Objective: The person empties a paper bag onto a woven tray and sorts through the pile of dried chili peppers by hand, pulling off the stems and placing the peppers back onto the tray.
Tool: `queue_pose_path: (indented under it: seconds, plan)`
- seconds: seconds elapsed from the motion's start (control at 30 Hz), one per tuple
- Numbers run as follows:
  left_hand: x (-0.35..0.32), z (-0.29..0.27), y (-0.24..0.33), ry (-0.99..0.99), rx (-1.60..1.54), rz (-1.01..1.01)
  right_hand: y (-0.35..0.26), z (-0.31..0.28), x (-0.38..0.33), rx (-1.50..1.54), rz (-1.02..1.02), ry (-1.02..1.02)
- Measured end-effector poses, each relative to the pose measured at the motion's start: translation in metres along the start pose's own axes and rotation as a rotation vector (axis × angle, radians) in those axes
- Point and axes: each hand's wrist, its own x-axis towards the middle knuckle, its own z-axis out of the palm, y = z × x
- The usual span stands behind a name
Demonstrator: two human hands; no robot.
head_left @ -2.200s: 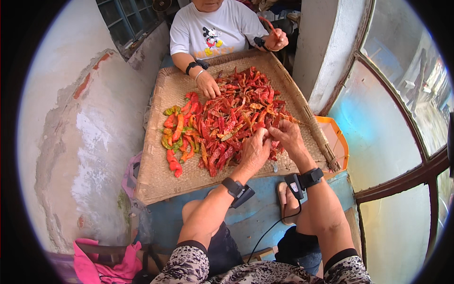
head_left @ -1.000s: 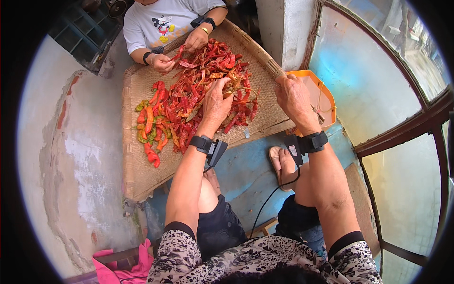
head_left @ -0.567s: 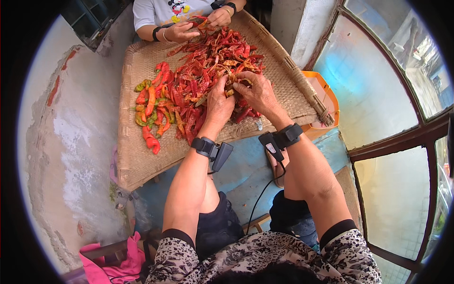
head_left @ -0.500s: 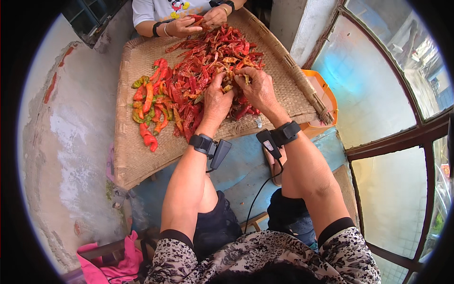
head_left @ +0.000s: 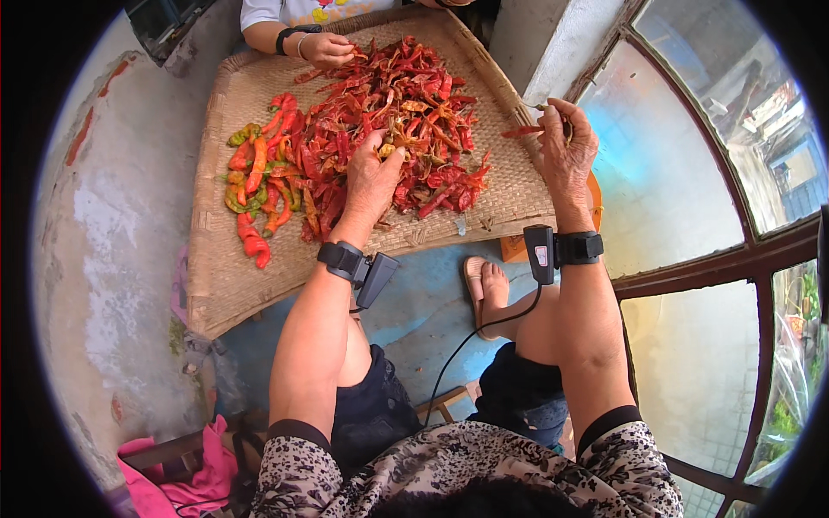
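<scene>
A pink cloth (head_left: 186, 470) lies bunched in the lower left corner, beside a worn whitish wall (head_left: 104, 259) with peeling patches. A blue floor (head_left: 423, 315) shows under the seated person's knees, with a sandal (head_left: 477, 281) on one foot. To the right, a curved window (head_left: 717, 173) with a dark red frame (head_left: 717, 259) lets in daylight. An orange container (head_left: 594, 186) peeks out near the window.
</scene>
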Motion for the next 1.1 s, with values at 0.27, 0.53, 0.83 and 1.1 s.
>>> queue_pose_path:
  seconds: [0.27,0.53,0.83,1.1]
  plan:
    - [0.000,0.020,0.010,-0.012,-0.031,-0.003,0.034,-0.050,0.011,-0.300,-0.074,0.195]
    - [-0.006,0.022,0.023,-0.056,-0.093,0.016,0.046,-0.060,0.005,-0.558,0.211,-0.009]
    - [-0.007,0.023,0.009,-0.045,-0.094,0.001,0.038,-0.048,-0.007,-0.859,-0.027,-0.117]
    - [-0.006,0.035,0.022,-0.140,-0.169,0.018,-0.029,0.046,-0.054,-0.173,-0.059,-0.587]
